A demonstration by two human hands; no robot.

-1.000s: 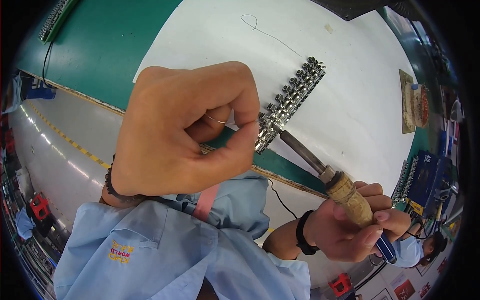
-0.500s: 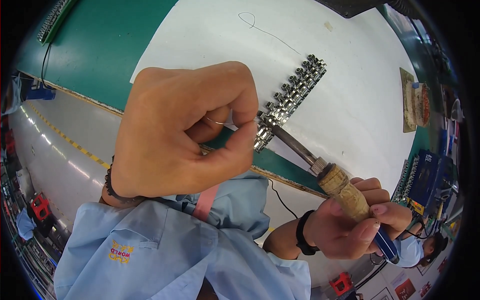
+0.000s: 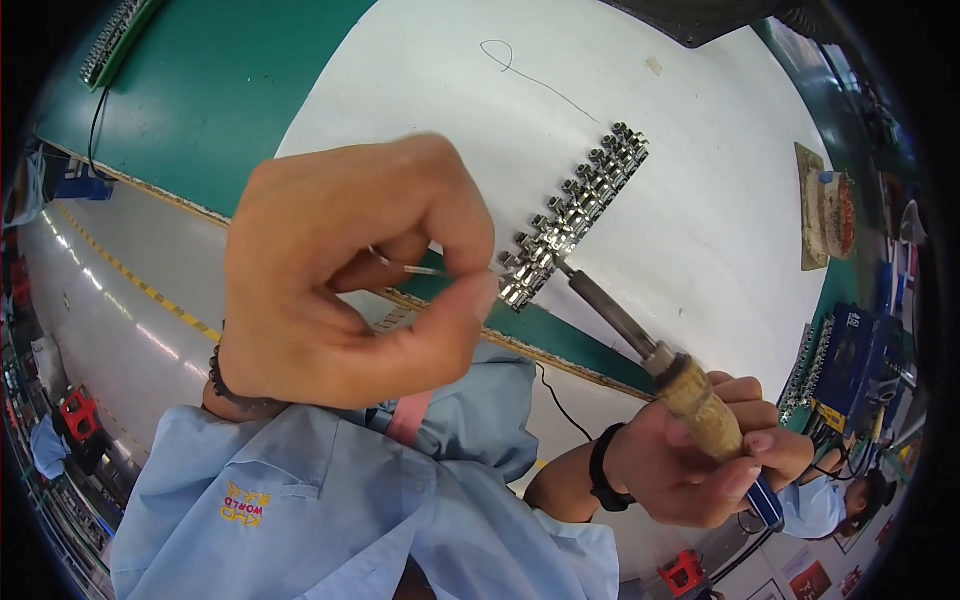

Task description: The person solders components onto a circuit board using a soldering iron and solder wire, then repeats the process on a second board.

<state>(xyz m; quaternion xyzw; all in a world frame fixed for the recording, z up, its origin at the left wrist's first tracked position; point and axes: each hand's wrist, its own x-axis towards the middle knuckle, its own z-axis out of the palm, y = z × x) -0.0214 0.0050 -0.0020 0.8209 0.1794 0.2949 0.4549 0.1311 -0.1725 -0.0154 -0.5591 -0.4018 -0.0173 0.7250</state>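
A row of small shiny metal connectors lies slantwise on a white sheet over the table. My left hand is closed in a pinch at the row's near end, with a thin solder wire running between thumb and forefinger. In my right hand is a soldering iron, its grip wrapped in tan tape and its end dark blue. The iron's tip points at the lower part of the row, by its right side; whether it touches cannot be made out.
A loose thin wire curls on the sheet beyond the row. On the right stands a worn sponge-like block on a plate. Farther right are a blue box and more connector rows. A green tray of connectors sits far left.
The iron has drawn back slightly right and down from the row. My left hand has shifted a little left, and more of the row's near end shows.
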